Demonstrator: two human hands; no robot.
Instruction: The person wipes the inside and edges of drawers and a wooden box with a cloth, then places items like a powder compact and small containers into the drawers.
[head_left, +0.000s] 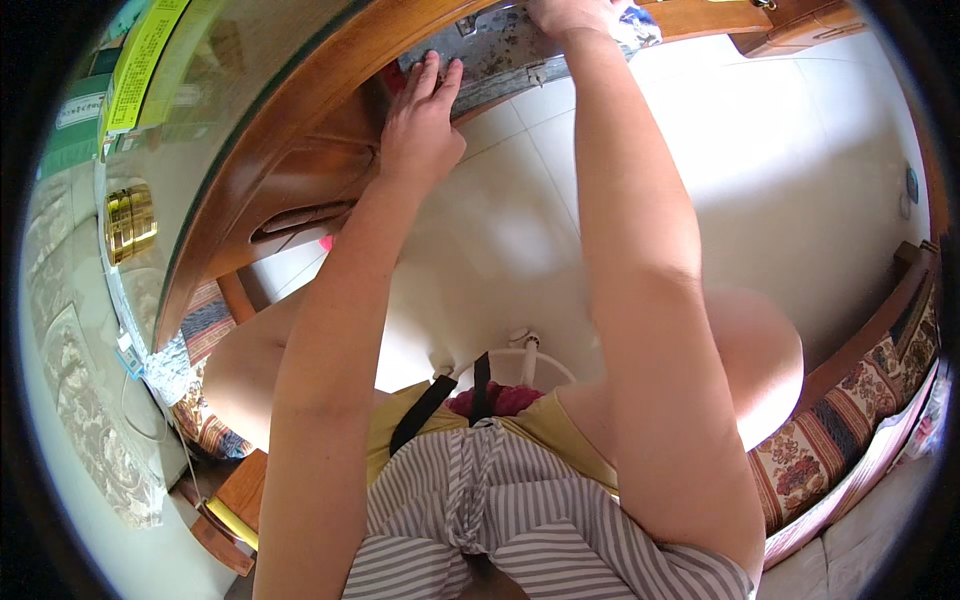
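A worn grey metal box (500, 62) with dark spots and a small latch lies at the top of the view, within the wooden furniture. My left hand (425, 125) reaches to its left end. Its fingers are stretched out, with the tips at the box's surface. Over the right part of the box is my right hand (578, 14), cut off by the upper edge so that its fingers are mostly hidden. Beside it shows a crumpled blue and white plastic-looking piece (638, 28).
A glass-topped wooden table (290, 110) curves along the left, bearing a yellow-green box (140, 65) and a gold-coloured object (131, 223). Patterned seat cushions (815, 450) lie at the right. Pale floor tiles (500, 220) spread below my arms; a white stand (529, 360) is between my knees.
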